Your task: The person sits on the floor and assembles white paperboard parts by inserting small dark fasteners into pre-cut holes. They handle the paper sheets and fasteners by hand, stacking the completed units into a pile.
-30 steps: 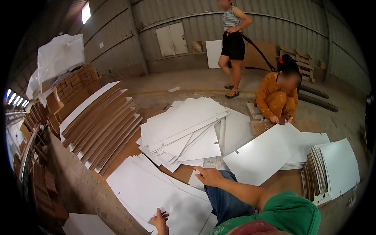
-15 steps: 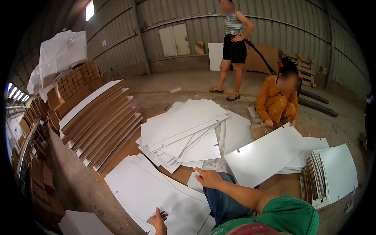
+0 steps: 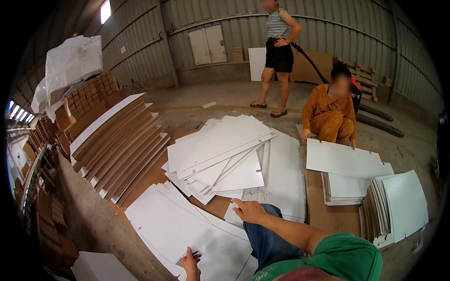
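My left hand (image 3: pixel 190 265) is low over a white panel (image 3: pixel 176 222) in the near left pile, thumb up and fingers curled. A small pale patch shows at its fingertips; I cannot make out what it is. Beside my bent knee in blue jeans (image 3: pixel 268 234), my right hand (image 3: pixel 248 211) is closed, its fingertips over a small white piece (image 3: pixel 230 217). Whatever it pinches is too small to name. Beyond it lies a fanned pile of white notched panels (image 3: pixel 225 145). A crouching co-worker in orange holds the far edge of a long white panel (image 3: pixel 342 158) on the right.
On the left stands a tall stack of brown-edged boards (image 3: pixel 119 150). More upright white panels (image 3: pixel 405 203) stand at the right. Another person (image 3: pixel 279 47) stands behind, near a pallet jack (image 3: pixel 379 122). A white panel stack (image 3: pixel 101 267) sits at the lower left.
The co-worker has drawn the long white panel away from my knee, back and to the right, uncovering the panels and brown board beneath. Both my hands stay nearly in place.
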Demonstrator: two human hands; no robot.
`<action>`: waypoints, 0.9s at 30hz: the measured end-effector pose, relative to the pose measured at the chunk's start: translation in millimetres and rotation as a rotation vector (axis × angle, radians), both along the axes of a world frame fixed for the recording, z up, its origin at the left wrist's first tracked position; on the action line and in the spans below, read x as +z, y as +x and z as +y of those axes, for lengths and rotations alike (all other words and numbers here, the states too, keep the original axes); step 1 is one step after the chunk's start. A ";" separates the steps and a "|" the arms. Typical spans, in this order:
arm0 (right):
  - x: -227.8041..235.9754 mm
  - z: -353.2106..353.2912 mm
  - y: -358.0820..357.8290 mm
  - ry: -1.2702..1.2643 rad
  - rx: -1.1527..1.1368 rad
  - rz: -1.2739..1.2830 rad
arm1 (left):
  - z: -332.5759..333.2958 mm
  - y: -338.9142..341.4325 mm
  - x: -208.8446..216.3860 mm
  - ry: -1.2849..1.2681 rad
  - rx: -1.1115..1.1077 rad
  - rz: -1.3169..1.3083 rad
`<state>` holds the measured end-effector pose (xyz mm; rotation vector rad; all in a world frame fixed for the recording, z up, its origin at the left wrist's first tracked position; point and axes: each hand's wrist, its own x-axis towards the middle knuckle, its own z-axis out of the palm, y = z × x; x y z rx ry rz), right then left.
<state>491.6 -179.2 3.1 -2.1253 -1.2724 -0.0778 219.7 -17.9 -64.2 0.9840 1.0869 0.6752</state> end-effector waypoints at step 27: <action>-2.2 6.7 1.5 -0.187 -0.066 0.105 | 168.7 -111.9 130.2 0.511 0.384 -0.097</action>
